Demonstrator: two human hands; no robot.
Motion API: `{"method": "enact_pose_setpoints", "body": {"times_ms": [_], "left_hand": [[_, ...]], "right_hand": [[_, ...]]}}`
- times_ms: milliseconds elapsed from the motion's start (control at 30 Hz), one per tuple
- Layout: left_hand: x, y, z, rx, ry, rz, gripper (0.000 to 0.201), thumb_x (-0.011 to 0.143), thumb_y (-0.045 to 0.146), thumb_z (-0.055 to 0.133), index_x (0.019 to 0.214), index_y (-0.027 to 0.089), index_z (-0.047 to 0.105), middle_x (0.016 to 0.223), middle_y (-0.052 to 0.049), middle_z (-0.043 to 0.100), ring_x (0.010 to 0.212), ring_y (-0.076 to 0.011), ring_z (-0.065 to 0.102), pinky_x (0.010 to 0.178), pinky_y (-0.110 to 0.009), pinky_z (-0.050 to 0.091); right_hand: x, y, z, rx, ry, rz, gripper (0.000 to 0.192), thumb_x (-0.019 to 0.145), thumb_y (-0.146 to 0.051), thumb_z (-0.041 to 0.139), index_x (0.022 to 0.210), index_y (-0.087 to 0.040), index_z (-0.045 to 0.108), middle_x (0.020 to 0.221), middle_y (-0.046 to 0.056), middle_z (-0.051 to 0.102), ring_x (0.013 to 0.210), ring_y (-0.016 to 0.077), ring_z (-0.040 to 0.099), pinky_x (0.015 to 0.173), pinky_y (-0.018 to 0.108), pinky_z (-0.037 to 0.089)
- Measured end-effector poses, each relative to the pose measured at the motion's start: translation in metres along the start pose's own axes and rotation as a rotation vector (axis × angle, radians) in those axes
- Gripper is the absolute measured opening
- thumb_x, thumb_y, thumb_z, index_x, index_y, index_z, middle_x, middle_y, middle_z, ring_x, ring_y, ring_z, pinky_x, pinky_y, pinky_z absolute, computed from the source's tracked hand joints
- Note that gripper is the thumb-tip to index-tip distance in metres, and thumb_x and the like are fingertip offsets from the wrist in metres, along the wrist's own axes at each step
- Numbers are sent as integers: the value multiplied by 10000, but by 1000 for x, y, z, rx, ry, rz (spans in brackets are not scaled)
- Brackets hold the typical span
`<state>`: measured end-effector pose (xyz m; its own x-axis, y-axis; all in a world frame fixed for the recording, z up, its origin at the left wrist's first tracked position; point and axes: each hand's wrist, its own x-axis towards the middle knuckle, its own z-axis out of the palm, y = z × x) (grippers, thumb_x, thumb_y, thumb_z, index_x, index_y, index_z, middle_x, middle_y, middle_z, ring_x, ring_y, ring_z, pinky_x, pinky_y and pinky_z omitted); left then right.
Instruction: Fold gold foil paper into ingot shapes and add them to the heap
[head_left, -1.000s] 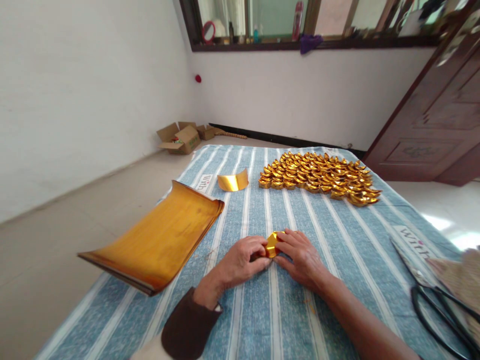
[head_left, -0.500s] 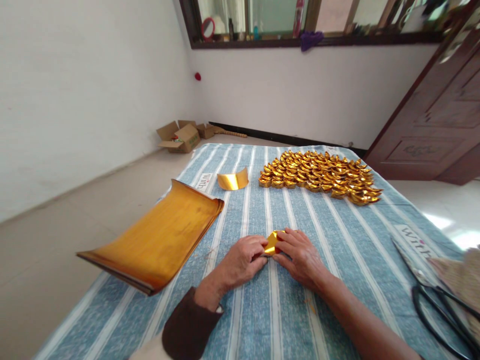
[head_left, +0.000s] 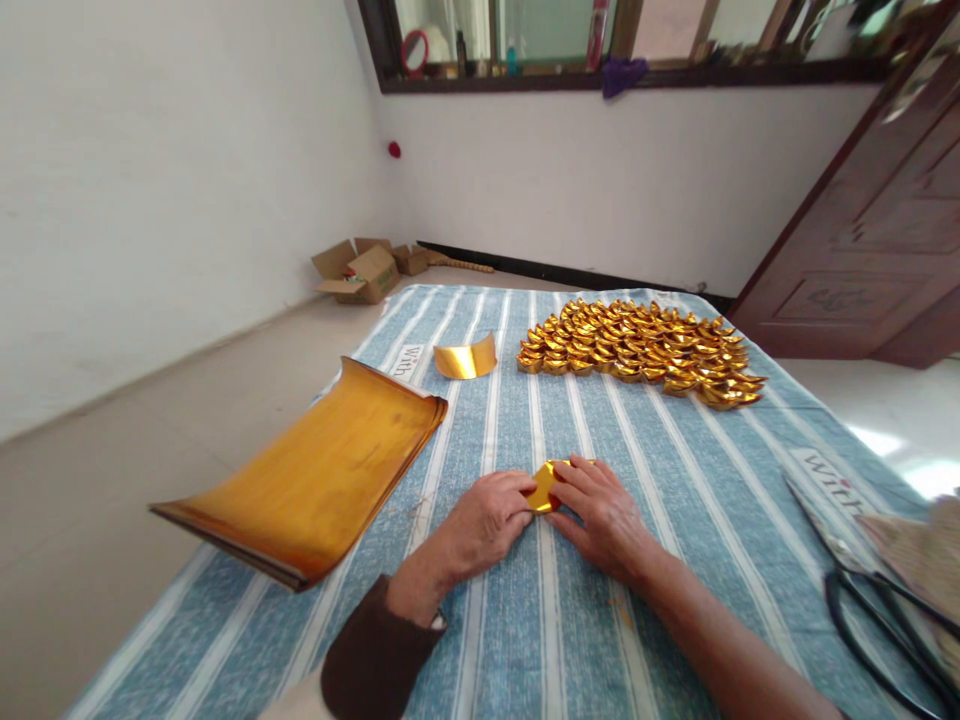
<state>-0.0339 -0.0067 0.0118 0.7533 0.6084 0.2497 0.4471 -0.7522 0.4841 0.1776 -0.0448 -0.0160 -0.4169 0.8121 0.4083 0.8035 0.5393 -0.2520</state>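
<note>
Your left hand (head_left: 484, 520) and right hand (head_left: 600, 510) meet at the near middle of the blue striped cloth (head_left: 675, 470), both pinching one small folded gold foil piece (head_left: 543, 486) that rests low on the cloth between your fingertips. The fingers of both hands are curled in narrow around it; only its upper edge shows past your thumbs.

To shape it well, you likely want to keep the piece pressed down against the cloth so it cannot slide, and draw each crease with the thumb tips rather than the whole finger. Foil paper probably holds a wrinkle for good, so press once, firmly, along the line you mean. Keep both sides even, or the finished shape may sit lopsided beside the others.

Counting what lies around you: one thick stack of gold foil sheets (head_left: 315, 475) to your left, its edges curling upward; one single curved gold sheet (head_left: 465, 360) lying apart, beyond the stack; and one broad cluster of finished gold ingot shapes (head_left: 645, 350) at the far side of the cloth, packed in touching rows, dozens of them, too many and too small to count exactly. One pair of black-handled scissors (head_left: 862, 580) lies at your right, near the cloth's edge. Two open cardboard boxes (head_left: 367, 272) sit on the floor by the far wall.
</note>
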Motion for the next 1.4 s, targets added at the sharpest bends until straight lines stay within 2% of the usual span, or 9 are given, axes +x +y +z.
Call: {"method": "enact_pose_setpoints", "body": {"times_ms": [300,467,567,667,767,1000,1233,1400], "left_hand": [[1,1,-1,-10,-9,-21,194,895,145,524,822,180,701,1113,-75,702,1112,-211,614,1025,-386,458],[2,2,-1,-42,-10,-69,207,928,169,489,853,171,682,1126,-86,699,1123,-211,612,1025,-382,460],[2,2,1,-35,-5,-72,199,938,174,483,927,151,681,1139,-107,691,1130,-220,608,1030,-385,455],[2,3,2,-21,17,-71,198,943,166,476,972,137,670,1135,-119,685,1136,-222,600,1032,-388,455],[3,5,3,-13,38,-61,206,945,154,464,900,152,665,1120,-108,683,1147,-223,588,1036,-405,453],[5,4,8,1,133,-50,181,918,132,486,873,159,659,1073,-95,693,1099,-227,612,994,-407,490],[2,-1,17,46,214,-143,149,883,140,569,756,153,647,1118,-143,691,1125,-267,620,1004,-450,487],[3,-2,21,72,265,-160,159,875,149,596,719,155,628,1115,-154,695,1116,-277,628,994,-474,492]], "right_hand": [[0,-7,1,-66,1,36,119,929,-291,567,992,-218,637,1246,90,651,1215,337,536,1017,602,370],[-2,-3,4,24,43,43,144,926,-270,567,1038,-225,645,1241,80,655,1215,311,548,1029,561,383],[-3,0,7,69,80,43,113,913,-258,580,984,-224,661,1195,77,676,1201,307,562,1011,533,412],[-3,0,7,70,81,30,76,897,-237,599,896,-221,673,1171,79,681,1194,311,568,996,519,429],[-2,-2,6,61,80,10,90,895,-231,603,852,-214,680,1140,90,682,1181,309,573,984,510,439],[-2,-7,11,-24,111,31,134,910,-209,557,868,-208,684,1134,104,674,1158,329,577,964,528,449],[-2,-10,12,-48,97,53,160,920,-194,537,831,-193,670,1119,119,675,1171,342,566,969,541,441],[-1,-9,12,-41,99,49,164,919,-196,533,824,-190,666,1102,118,680,1157,344,572,966,543,443]]}}
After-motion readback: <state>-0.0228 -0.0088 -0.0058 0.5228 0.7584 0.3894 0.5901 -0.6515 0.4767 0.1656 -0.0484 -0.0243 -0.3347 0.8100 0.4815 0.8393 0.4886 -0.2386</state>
